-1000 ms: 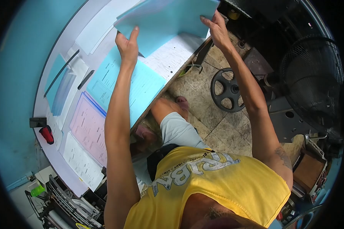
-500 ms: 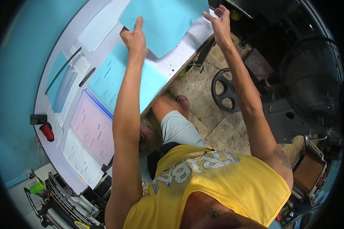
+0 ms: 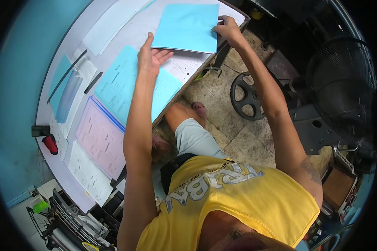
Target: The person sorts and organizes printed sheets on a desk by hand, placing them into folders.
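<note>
A stack of light blue paper sheets [image 3: 186, 27] sits at the top of the desk, squared and slightly raised at its near edge. My right hand [image 3: 229, 30] pinches its right edge, thumb on the near side and fingers curled. At the lower left corner is my left hand [image 3: 151, 58], thumb up and fingers stretched out along the near edge, touching the corner. Below it, partly covered by my left forearm, lie blue printed forms [image 3: 119, 85].
Pink forms [image 3: 100, 138] and white forms [image 3: 90, 171] lie along the desk [image 3: 188, 67]. A black bar [image 3: 93, 83], clear plastic strips [image 3: 69, 98] and a red-black object [image 3: 50, 144] are at the left. A black handwheel [image 3: 247, 96] and fan [image 3: 341, 83] stand at right.
The blue stack has come down and levelled onto the desk, its edges now squared. My left hand has opened its fingers at the corner; my right hand has moved down-left onto the edge.
</note>
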Demonstrator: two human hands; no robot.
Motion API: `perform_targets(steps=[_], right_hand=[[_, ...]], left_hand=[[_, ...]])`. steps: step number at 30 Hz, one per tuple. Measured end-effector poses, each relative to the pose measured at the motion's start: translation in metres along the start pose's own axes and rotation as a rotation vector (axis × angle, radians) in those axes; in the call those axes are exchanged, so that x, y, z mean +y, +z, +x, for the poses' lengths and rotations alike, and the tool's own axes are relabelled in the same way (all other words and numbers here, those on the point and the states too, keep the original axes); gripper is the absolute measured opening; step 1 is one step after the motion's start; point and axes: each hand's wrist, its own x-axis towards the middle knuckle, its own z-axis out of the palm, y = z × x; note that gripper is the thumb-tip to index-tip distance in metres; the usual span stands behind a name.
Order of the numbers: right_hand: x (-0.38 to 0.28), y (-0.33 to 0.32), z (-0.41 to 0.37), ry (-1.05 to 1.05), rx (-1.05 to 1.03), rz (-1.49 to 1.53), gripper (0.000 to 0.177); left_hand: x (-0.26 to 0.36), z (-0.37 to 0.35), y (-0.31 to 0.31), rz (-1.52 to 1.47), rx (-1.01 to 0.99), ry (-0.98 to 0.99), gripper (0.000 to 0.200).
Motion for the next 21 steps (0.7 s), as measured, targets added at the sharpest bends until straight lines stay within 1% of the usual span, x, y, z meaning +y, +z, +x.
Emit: perform_targets(steps=[1,2,5,6,8,9,10,11,12,13,14,15,17,18,19,21], right_hand=[[-0.002,-0.002,-0.001,-0.149,0.018,-0.163,0.043],[0.004,-0.003,0.0,-0.352,0.04,-0.352,0.053],[0.004,-0.008,0.003,-0.686,0.035,-0.49,0.055],[-0.006,-0.011,-0.001,-0.601,-0.044,-0.454,0.055],[0.004,-0.008,0.011,-0.337,-0.07,-0.205,0.054],[0.007,-0.007,0.017,-0.209,-0.081,-0.08,0.054],[0.012,-0.009,0.02,0.105,-0.166,0.159,0.053],[0.012,-0.008,0.024,0.145,-0.182,0.129,0.052],[0.012,-0.008,0.03,0.184,-0.196,0.1,0.051],[0.014,-0.009,0.035,0.225,-0.208,0.071,0.05],[0.004,-0.01,0.029,0.217,-0.23,0.055,0.042],[0.01,-0.009,0.027,0.086,-0.204,-0.092,0.04],[0.017,-0.003,0.028,-0.192,-0.149,-0.381,0.036],[0.004,0.001,0.01,-0.366,-0.066,-0.632,0.03],[0.001,0.006,-0.008,-0.548,-0.013,-0.665,0.027],[-0.023,0.011,-0.048,-0.855,-0.017,-0.784,0.027]], left_hand=[[0.006,0.002,-0.003,-0.01,-0.005,-0.019,0.088],[0.011,0.005,-0.004,0.064,-0.005,-0.035,0.083],[0.025,0.024,-0.01,0.122,-0.196,-0.246,0.076],[0.024,0.032,-0.008,0.243,-0.199,-0.253,0.072],[0.017,0.04,0.002,0.484,-0.207,-0.263,0.064],[0.013,0.04,0.005,0.588,-0.19,-0.207,0.06],[0.009,0.04,0.008,0.691,-0.17,-0.152,0.057],[0.004,0.039,0.01,0.796,-0.15,-0.099,0.053],[-0.001,0.032,0.014,1.239,-0.117,0.269,0.048],[-0.013,0.024,0.021,1.478,-0.005,0.466,0.047],[-0.01,0.007,0.032,1.503,-0.01,0.448,0.047],[-0.006,-0.005,0.038,1.528,-0.016,0.426,0.047],[-0.003,0.002,0.031,1.385,-0.07,0.479,0.049],[0.001,0.008,0.028,1.313,-0.091,0.507,0.049],[0.006,0.016,0.026,1.023,-0.057,0.275,0.05],[0.019,0.042,0.028,0.419,0.007,-0.159,0.053]])
